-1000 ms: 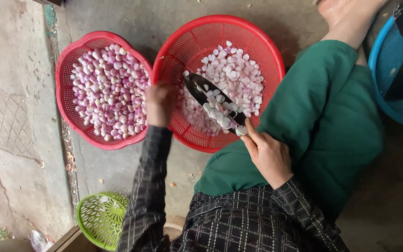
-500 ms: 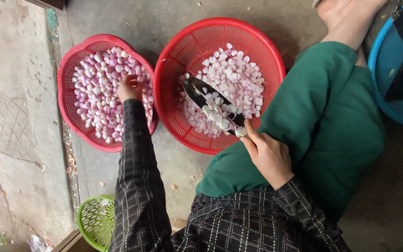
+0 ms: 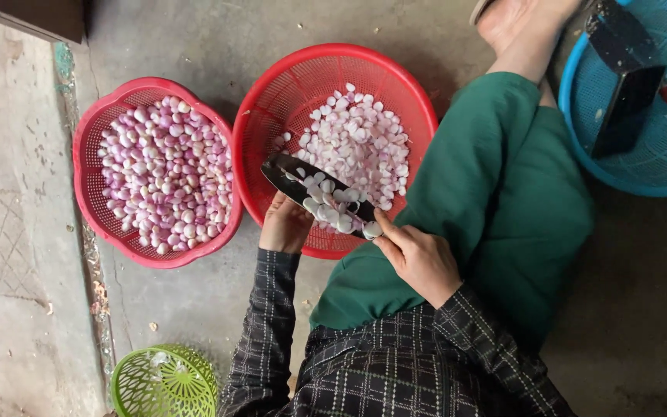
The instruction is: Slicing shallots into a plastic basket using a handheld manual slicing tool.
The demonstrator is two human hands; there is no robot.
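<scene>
Ahead of my hands sits the red basket (image 3: 418, 93) of cut shallot pieces (image 3: 360, 139). To the left of my left hand (image 3: 286, 224) is the pink basket (image 3: 90, 131) of peeled shallots (image 3: 165, 174). My right hand (image 3: 420, 259) is clamped on the knife (image 3: 318, 194), its dark blade littered with pieces. My left hand curls just under the blade; what it holds I cannot tell.

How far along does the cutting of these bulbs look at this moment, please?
Done: a heap of cut pieces lies in the middle red basket. In hand: the right hand holds a dark knife carrying slices, the left hand beneath the blade. Left: the pink basket is full of whole bulbs.
</scene>
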